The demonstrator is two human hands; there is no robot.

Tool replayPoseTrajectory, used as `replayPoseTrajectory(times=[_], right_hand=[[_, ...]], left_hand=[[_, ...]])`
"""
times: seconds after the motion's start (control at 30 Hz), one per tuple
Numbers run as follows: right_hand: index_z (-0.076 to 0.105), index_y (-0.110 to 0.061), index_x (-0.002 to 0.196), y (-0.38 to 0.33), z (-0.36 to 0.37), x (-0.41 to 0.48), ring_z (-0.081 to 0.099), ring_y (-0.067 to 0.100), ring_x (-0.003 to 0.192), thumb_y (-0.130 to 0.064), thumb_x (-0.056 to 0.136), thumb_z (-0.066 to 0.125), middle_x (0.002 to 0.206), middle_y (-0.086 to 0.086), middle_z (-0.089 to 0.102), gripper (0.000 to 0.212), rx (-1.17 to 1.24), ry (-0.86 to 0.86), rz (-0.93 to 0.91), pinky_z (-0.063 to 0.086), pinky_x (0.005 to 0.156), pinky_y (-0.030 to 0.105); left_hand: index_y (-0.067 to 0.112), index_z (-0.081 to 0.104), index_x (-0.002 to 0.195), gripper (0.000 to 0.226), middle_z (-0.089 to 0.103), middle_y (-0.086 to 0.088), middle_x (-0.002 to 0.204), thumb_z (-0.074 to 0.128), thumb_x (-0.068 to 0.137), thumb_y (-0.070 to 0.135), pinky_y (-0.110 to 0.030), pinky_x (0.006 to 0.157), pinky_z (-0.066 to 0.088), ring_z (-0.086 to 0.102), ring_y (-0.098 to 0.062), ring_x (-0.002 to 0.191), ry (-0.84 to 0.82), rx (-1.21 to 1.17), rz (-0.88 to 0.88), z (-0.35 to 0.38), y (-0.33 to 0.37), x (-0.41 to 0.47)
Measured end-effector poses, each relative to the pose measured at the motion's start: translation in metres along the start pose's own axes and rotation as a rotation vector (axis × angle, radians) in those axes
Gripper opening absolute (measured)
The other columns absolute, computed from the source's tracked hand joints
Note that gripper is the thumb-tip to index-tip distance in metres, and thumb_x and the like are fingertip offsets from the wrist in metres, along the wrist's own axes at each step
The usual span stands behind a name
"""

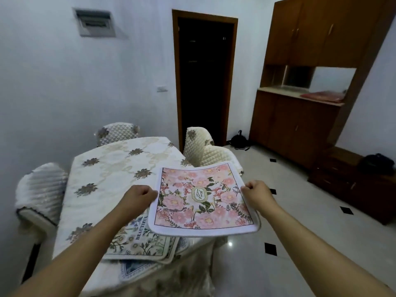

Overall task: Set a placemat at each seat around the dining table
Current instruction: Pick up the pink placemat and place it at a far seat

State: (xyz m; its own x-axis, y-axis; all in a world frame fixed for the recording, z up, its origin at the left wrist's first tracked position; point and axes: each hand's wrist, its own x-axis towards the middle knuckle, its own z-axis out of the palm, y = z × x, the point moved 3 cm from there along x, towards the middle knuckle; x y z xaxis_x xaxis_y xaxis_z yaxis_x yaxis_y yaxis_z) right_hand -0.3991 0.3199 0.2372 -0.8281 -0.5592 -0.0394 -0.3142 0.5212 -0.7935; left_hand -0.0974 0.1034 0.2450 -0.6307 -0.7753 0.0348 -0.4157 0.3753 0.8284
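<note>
A pink floral placemat [203, 198] with a white border hangs flat in the air over the near right corner of the dining table [111, 168]. My left hand [139, 197] grips its left edge and my right hand [257, 192] grips its right edge. Under it, a pile of other placemats [145, 243] lies on the table's near end; the top one is cream with green and blue flowers. The table wears a white cloth with gold flower motifs.
Quilted-cover chairs stand around the table: one on the left [40, 189], one at the far end [117, 132], two on the right [203, 151]. A dark doorway [205, 78] is behind. A wooden cabinet [304, 82] fills the right wall above tiled floor [300, 221].
</note>
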Motion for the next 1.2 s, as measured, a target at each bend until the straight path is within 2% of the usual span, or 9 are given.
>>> replayPoseTrajectory(times=[0.27, 0.53, 0.67, 0.73, 0.8, 0.87, 0.93, 1.1, 1.2], right_hand=[[0.065, -0.014, 0.08, 0.093, -0.175, 0.036, 0.051, 0.014, 0.057, -0.03, 0.091, 0.057, 0.068, 0.0, 0.061, 0.021, -0.016, 0.037, 0.0, 0.034, 0.05, 0.025], [0.054, -0.017, 0.066, 0.189, -0.331, 0.084, 0.046, 0.015, 0.056, -0.028, 0.09, 0.06, 0.061, 0.0, 0.052, 0.027, -0.006, 0.103, 0.012, 0.032, 0.052, 0.027], [0.056, -0.016, 0.066, 0.207, -0.366, 0.12, 0.048, 0.017, 0.059, -0.027, 0.091, 0.059, 0.063, 0.001, 0.055, 0.027, -0.012, 0.099, 0.005, 0.037, 0.058, 0.031], [0.055, -0.015, 0.066, 0.211, -0.373, 0.141, 0.048, 0.019, 0.061, -0.026, 0.091, 0.059, 0.066, 0.004, 0.055, 0.028, -0.002, 0.098, -0.001, 0.037, 0.061, 0.033], [0.055, -0.014, 0.067, 0.214, -0.375, 0.166, 0.048, 0.02, 0.062, -0.025, 0.091, 0.059, 0.066, 0.005, 0.055, 0.027, 0.0, 0.098, -0.005, 0.037, 0.061, 0.033], [0.059, -0.012, 0.071, 0.216, -0.372, 0.195, 0.049, 0.02, 0.062, -0.026, 0.092, 0.058, 0.066, 0.005, 0.056, 0.025, -0.015, 0.093, 0.002, 0.038, 0.06, 0.033], [0.059, -0.012, 0.072, 0.216, -0.371, 0.226, 0.048, 0.018, 0.059, -0.028, 0.091, 0.057, 0.065, 0.004, 0.056, 0.025, -0.038, 0.094, 0.004, 0.036, 0.057, 0.032], [0.056, -0.013, 0.067, 0.211, -0.378, 0.324, 0.048, 0.018, 0.058, -0.026, 0.089, 0.057, 0.063, 0.003, 0.055, 0.026, -0.039, 0.139, -0.022, 0.037, 0.057, 0.031], [0.058, -0.014, 0.067, 0.207, -0.386, 0.382, 0.051, 0.017, 0.059, -0.027, 0.091, 0.057, 0.066, 0.004, 0.06, 0.027, -0.033, 0.143, -0.004, 0.039, 0.056, 0.03]], left_hand=[[0.019, 0.045, 0.05, 0.042, 0.039, 0.007, 0.043, 0.062, 0.089, 0.022, -0.025, 0.048, 0.024, 0.029, -0.007, 0.04, -0.059, 0.041, 0.08, 0.142, 0.13, 0.014], [0.016, 0.055, 0.057, 0.033, 0.054, 0.0, 0.053, 0.063, 0.089, 0.023, -0.026, 0.054, 0.034, 0.045, -0.013, 0.049, -0.095, 0.024, 0.122, 0.291, 0.238, 0.043], [0.015, 0.053, 0.055, 0.037, 0.051, 0.003, 0.044, 0.063, 0.091, 0.018, -0.015, 0.039, 0.034, 0.044, -0.005, 0.038, -0.099, 0.024, 0.148, 0.329, 0.27, 0.062], [0.016, 0.054, 0.055, 0.037, 0.052, 0.002, 0.047, 0.063, 0.091, 0.02, -0.019, 0.042, 0.034, 0.043, -0.009, 0.042, -0.09, 0.056, 0.158, 0.34, 0.282, 0.075], [0.01, 0.059, 0.06, 0.034, 0.059, -0.011, 0.055, 0.063, 0.091, 0.022, -0.023, 0.049, 0.038, 0.049, -0.016, 0.049, -0.096, 0.063, 0.155, 0.349, 0.289, 0.095], [0.009, 0.06, 0.062, 0.033, 0.063, -0.015, 0.057, 0.064, 0.091, 0.023, -0.022, 0.047, 0.042, 0.053, -0.017, 0.05, -0.094, 0.058, 0.149, 0.358, 0.292, 0.123], [0.012, 0.06, 0.061, 0.034, 0.059, -0.005, 0.052, 0.064, 0.091, 0.025, -0.016, 0.041, 0.037, 0.049, -0.01, 0.044, -0.101, 0.061, 0.156, 0.365, 0.293, 0.156], [0.017, 0.058, 0.058, 0.037, 0.051, 0.003, 0.051, 0.062, 0.092, 0.031, -0.026, 0.051, 0.031, 0.04, -0.014, 0.048, -0.145, 0.047, 0.196, 0.388, 0.3, 0.266], [0.02, 0.054, 0.055, 0.039, 0.048, 0.006, 0.047, 0.061, 0.092, 0.031, -0.025, 0.049, 0.028, 0.037, -0.009, 0.045, -0.159, 0.029, 0.218, 0.405, 0.312, 0.328]])
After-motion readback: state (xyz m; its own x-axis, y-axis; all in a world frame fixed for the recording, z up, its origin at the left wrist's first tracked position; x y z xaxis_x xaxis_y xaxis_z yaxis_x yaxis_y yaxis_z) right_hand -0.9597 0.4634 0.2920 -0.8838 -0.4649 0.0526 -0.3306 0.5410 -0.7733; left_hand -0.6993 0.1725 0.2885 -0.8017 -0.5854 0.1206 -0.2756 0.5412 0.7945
